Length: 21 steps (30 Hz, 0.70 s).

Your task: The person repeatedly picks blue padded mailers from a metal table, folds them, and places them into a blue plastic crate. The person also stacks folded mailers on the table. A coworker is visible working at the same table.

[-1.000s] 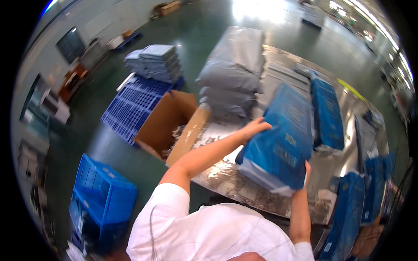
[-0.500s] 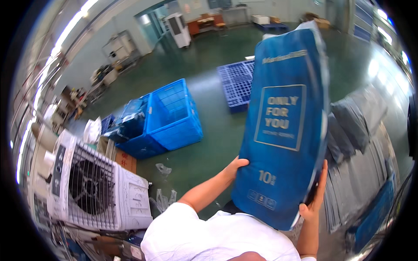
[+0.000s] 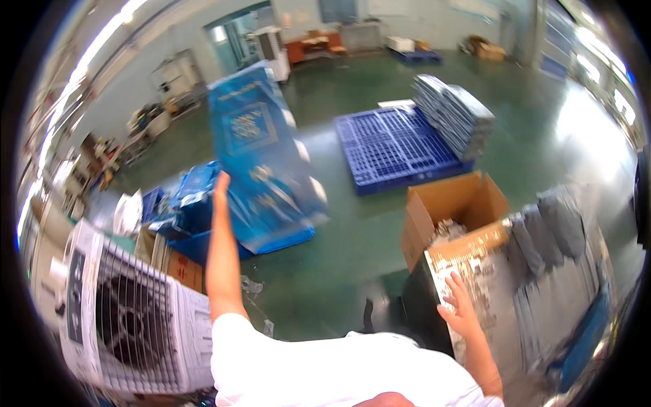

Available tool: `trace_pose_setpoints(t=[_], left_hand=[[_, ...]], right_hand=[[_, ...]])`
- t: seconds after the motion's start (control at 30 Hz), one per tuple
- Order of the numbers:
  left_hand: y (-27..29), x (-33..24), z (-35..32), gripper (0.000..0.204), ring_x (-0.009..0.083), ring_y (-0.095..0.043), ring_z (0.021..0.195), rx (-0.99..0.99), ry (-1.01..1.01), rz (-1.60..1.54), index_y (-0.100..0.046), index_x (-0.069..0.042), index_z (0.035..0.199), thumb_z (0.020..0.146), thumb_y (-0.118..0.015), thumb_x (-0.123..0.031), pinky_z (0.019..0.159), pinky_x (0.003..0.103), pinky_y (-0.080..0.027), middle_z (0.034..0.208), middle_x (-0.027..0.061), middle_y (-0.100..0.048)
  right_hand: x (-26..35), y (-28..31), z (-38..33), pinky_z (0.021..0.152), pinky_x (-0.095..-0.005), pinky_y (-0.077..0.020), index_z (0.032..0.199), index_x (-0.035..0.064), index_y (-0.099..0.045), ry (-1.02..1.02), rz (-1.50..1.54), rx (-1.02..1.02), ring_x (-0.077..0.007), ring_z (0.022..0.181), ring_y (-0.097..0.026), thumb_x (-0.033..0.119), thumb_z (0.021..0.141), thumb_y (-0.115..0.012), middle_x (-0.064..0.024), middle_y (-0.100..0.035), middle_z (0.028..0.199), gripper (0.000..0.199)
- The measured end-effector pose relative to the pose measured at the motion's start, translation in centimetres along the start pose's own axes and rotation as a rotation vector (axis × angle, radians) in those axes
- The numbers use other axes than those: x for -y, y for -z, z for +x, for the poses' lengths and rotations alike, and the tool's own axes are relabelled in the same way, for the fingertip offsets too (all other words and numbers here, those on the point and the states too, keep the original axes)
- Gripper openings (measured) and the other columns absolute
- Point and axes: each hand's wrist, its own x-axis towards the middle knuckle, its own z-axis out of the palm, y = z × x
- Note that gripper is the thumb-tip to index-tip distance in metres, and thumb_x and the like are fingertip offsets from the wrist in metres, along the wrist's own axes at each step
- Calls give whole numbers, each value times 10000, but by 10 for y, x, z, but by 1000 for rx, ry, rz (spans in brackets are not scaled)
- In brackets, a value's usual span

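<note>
Swung leftward since before, the large blue plastic bag (image 3: 261, 156) touches only the open left hand (image 3: 221, 184), while the spread right hand (image 3: 458, 308) rests on the shiny metal table (image 3: 542, 305).

Left hand (image 3: 221, 184) outstretched, right hand (image 3: 460, 305) lowered

We see a large blue package (image 3: 261, 159) with a square label panel at ten o'clock, a grey package stack (image 3: 453, 115) at one, an open brown carton (image 3: 451, 214) at three, and grey packages (image 3: 553, 224) beside it.
</note>
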Motion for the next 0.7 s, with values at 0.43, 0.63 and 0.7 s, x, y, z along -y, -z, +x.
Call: trace_pose_setpoints(t=[0.43,0.63,0.7], left_hand=[[-270,310,-222,153,291,-601,762,1280,-274,657,-634,-7,881,811,-532,-97,702,369,-485,838,160,-628],[-366,180,-485,181,303,-619,753,2114,-297,107,-642,-44,923,754,-612,-103,662,365,-494,862,138,-643],[-387,164,-510,180,308,-617,764,2220,-297,134,-640,-40,928,764,-602,-103,667,367,-494,870,149,-639]], right_hand=[[-111,54,-225,788,-379,-468,1011,41,-609,-700,-443,-778,-303,885,-597,293,773,-587,-162,-624,950,348],[-18,152,-536,643,-402,-488,795,55,-600,-1723,-1153,-1230,-296,796,-609,392,700,-656,-141,-623,821,354],[16,157,-598,596,-387,-503,815,60,-601,-2132,-1258,-940,-245,765,-629,465,629,-723,-97,-632,785,462]])
